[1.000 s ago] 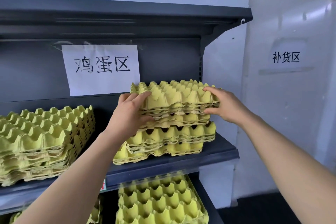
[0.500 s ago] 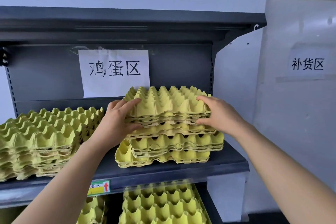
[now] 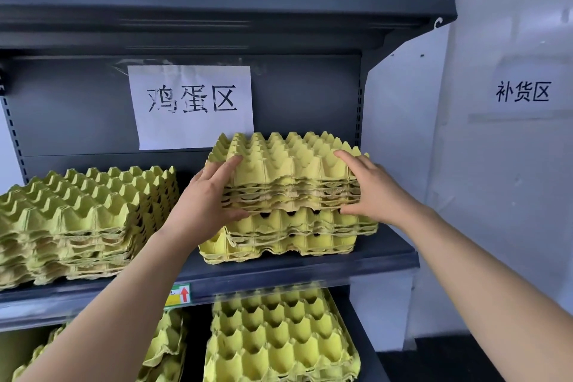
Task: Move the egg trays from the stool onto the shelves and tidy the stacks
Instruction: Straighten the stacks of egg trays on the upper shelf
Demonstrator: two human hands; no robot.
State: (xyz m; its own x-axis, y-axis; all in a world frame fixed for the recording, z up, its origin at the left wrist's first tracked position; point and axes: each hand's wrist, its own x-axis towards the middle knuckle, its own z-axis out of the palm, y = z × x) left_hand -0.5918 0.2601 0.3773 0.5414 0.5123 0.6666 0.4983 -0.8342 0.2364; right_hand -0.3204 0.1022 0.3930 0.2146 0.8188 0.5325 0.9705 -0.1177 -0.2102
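Note:
A bundle of several yellow-green egg trays (image 3: pixel 288 170) sits on top of a lower stack of egg trays (image 3: pixel 291 236) on the right half of the dark grey middle shelf (image 3: pixel 310 270). My left hand (image 3: pixel 204 198) grips the bundle's left side, thumb under it and fingers on top. My right hand (image 3: pixel 369 189) holds its right side the same way. The lower stack is uneven, its bottom trays jutting out to the left. The stool is out of view.
Another tall tray stack (image 3: pixel 83 220) fills the shelf's left half. More egg trays (image 3: pixel 279 341) lie on the shelf below. A paper sign (image 3: pixel 192 105) hangs on the back panel, a second sign (image 3: pixel 522 91) on the right wall. The top shelf (image 3: pixel 217 15) overhangs.
Both hands have shifted the top bundle slightly left and back over the lower stack, and it sits squarer on it. The camera has also moved closer.

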